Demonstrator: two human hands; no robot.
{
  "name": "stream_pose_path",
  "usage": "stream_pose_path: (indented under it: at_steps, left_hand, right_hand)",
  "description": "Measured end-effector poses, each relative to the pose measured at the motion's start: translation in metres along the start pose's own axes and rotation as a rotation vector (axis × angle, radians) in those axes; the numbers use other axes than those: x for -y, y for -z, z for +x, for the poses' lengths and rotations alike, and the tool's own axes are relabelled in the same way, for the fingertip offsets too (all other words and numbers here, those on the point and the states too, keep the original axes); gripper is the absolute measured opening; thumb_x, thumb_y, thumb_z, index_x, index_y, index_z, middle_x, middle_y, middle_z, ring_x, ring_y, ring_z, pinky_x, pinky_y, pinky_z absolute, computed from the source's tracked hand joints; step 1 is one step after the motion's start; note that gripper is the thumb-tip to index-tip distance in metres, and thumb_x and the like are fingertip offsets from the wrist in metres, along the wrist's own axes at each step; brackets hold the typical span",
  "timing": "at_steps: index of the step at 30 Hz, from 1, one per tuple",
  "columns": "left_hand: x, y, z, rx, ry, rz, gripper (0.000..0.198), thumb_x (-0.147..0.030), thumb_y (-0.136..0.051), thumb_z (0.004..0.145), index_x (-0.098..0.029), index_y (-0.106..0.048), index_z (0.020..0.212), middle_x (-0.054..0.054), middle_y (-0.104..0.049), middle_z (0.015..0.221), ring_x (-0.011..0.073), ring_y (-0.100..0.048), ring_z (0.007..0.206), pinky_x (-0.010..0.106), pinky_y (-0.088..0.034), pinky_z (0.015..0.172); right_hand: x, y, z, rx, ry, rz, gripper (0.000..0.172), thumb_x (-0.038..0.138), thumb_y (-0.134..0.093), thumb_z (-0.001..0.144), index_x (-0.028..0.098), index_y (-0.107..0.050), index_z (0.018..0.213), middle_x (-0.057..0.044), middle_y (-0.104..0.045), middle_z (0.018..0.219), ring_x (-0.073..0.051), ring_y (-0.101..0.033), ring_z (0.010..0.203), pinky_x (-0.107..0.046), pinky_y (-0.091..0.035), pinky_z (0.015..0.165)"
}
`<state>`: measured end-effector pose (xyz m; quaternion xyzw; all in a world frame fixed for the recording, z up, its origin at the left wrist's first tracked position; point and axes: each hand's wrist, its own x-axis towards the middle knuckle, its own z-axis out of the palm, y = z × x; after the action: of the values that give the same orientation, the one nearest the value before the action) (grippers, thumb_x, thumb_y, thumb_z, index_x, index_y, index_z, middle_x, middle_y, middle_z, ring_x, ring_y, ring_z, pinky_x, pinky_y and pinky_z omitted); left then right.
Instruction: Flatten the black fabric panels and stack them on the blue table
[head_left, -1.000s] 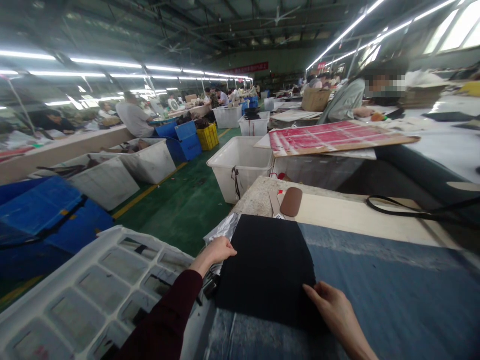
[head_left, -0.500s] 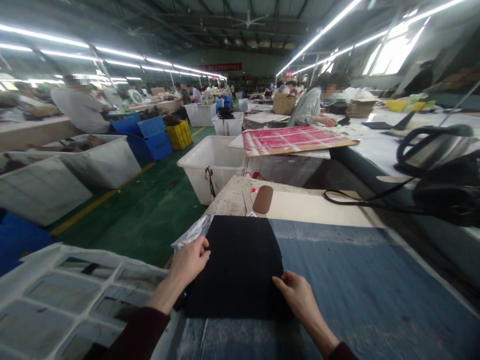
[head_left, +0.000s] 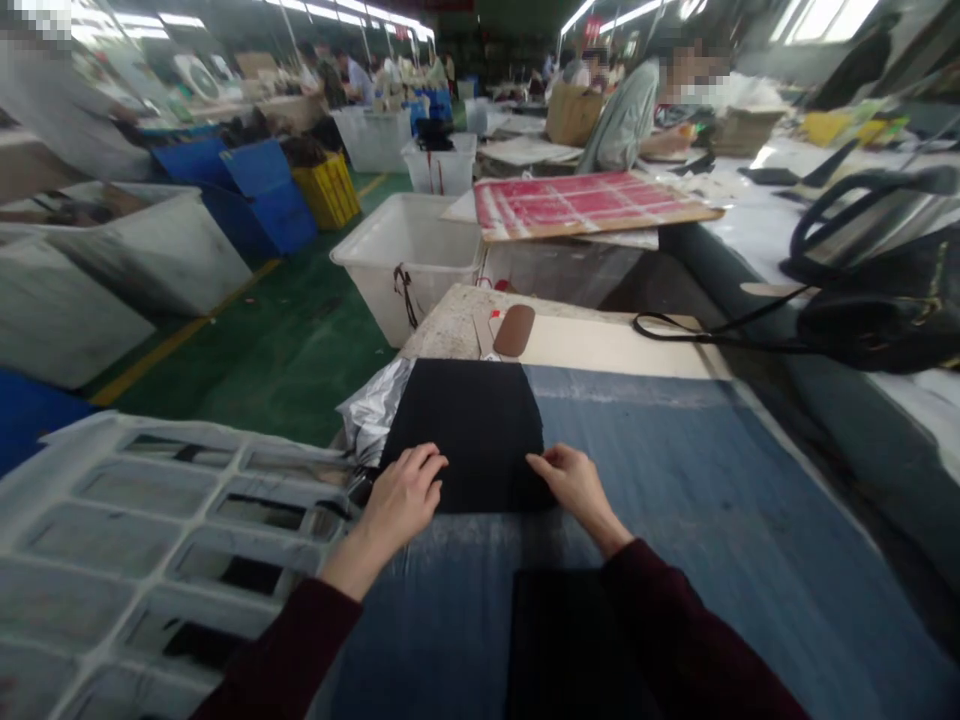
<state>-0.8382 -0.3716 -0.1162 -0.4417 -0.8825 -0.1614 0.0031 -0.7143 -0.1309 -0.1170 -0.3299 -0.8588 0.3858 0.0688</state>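
A black sheet (head_left: 469, 425) lies flat on the blue-grey table cover (head_left: 645, 480), near its left edge. My left hand (head_left: 409, 495) rests on the sheet's lower left part, fingers bent and slightly apart, holding nothing. At the right edge, thumb and fingers of my right hand (head_left: 574, 485) pinch the sheet's border. Another black piece (head_left: 562, 640) lies nearer to me, partly under my right sleeve. Beyond the sheet is a brown rounded piece (head_left: 514, 331).
A white grid frame (head_left: 150, 610) stands at the left, with crumpled silver plastic (head_left: 371, 410) beside the table. Ahead are a white bin (head_left: 412, 240) and a red-printed board (head_left: 585, 205). A black bag (head_left: 885, 320) lies at right. People work farther off.
The view has tipped down, showing the second black piece. My left hand has moved from the sheet's left edge onto its lower left part. My right hand stays at the right edge.
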Motion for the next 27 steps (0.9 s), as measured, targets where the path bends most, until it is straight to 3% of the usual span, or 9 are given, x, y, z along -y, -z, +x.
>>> stream_pose_path:
  at_steps: [3,6,8,12,14,17,22,27]
  left_hand:
    - [0.001,-0.004,0.000,0.012,-0.002,-0.002,0.027,-0.017,-0.054,0.084,-0.022,-0.059,0.110,0.007,-0.054,0.118,0.0223,-0.052,0.105,0.036,-0.044,0.093]
    - [-0.002,-0.003,-0.001,0.026,0.016,0.008,0.027,-0.017,-0.054,0.084,-0.021,-0.059,0.110,0.007,-0.055,0.118,0.0220,-0.053,0.104,0.036,-0.044,0.093]
    - [-0.009,0.001,-0.005,0.009,0.033,-0.003,0.027,-0.016,-0.054,0.084,-0.021,-0.058,0.111,0.007,-0.055,0.118,0.0219,-0.053,0.106,0.036,-0.043,0.095]
    - [-0.035,0.009,-0.025,0.000,0.037,-0.118,0.026,-0.015,-0.051,0.086,-0.022,-0.057,0.110,0.005,-0.057,0.116,0.0202,-0.053,0.106,0.034,-0.041,0.097]
    - [-0.053,0.010,-0.040,0.040,0.041,-0.211,0.023,-0.016,-0.050,0.087,-0.022,-0.058,0.108,0.004,-0.058,0.113,0.0191,-0.055,0.105,0.032,-0.042,0.095]
    - [-0.079,0.005,-0.066,0.110,0.079,-0.387,0.020,-0.016,-0.050,0.087,-0.023,-0.058,0.103,0.003,-0.060,0.109,0.0168,-0.057,0.099,0.028,-0.045,0.090]
    - [-0.118,-0.010,-0.098,0.212,0.156,-0.630,0.016,-0.016,-0.052,0.086,-0.024,-0.060,0.097,0.001,-0.061,0.103,0.0126,-0.060,0.079,0.024,-0.048,0.076]
    - [-0.146,-0.023,-0.107,0.243,0.076,-0.543,0.020,-0.018,-0.056,0.086,-0.026,-0.062,0.103,0.002,-0.059,0.104,0.0165,-0.058,0.093,0.028,-0.047,0.085]
  right_hand:
    - [0.001,0.018,-0.037,-0.058,0.080,-0.095,0.025,0.045,-0.057,0.082,0.019,-0.058,0.082,0.000,-0.061,0.071,-0.014,-0.054,0.062,-0.024,-0.035,0.058]
    - [-0.001,0.022,-0.100,0.058,0.191,-0.170,0.021,0.039,-0.057,0.085,0.020,-0.054,0.077,0.001,-0.057,0.067,-0.013,-0.051,0.058,-0.024,-0.035,0.056]
    - [-0.009,0.011,-0.144,0.131,0.230,-0.242,0.016,0.034,-0.059,0.083,0.021,-0.052,0.077,0.000,-0.057,0.072,-0.014,-0.052,0.059,-0.025,-0.037,0.056]
    - [-0.030,-0.025,-0.194,0.062,0.295,-0.473,0.008,0.019,-0.059,0.079,0.021,-0.051,0.082,-0.006,-0.057,0.085,-0.021,-0.056,0.077,-0.029,-0.041,0.063]
    - [-0.038,-0.035,-0.198,0.033,0.309,-0.536,0.009,0.012,-0.053,0.079,0.021,-0.050,0.079,-0.006,-0.056,0.082,-0.022,-0.055,0.079,-0.028,-0.040,0.063]
    - [-0.042,-0.034,-0.191,0.026,0.294,-0.506,0.016,0.007,-0.046,0.078,0.021,-0.050,0.072,-0.004,-0.055,0.074,-0.018,-0.054,0.071,-0.026,-0.037,0.061]
    - [-0.042,-0.007,-0.176,0.166,0.051,-0.140,0.013,0.013,-0.047,0.075,0.019,-0.056,0.068,0.000,-0.058,0.066,-0.014,-0.054,0.062,-0.024,-0.036,0.059]
    - [-0.046,0.010,-0.164,0.258,-0.145,0.185,0.013,0.017,-0.050,0.068,0.017,-0.062,0.063,0.002,-0.059,0.058,-0.014,-0.053,0.059,-0.024,-0.034,0.055]
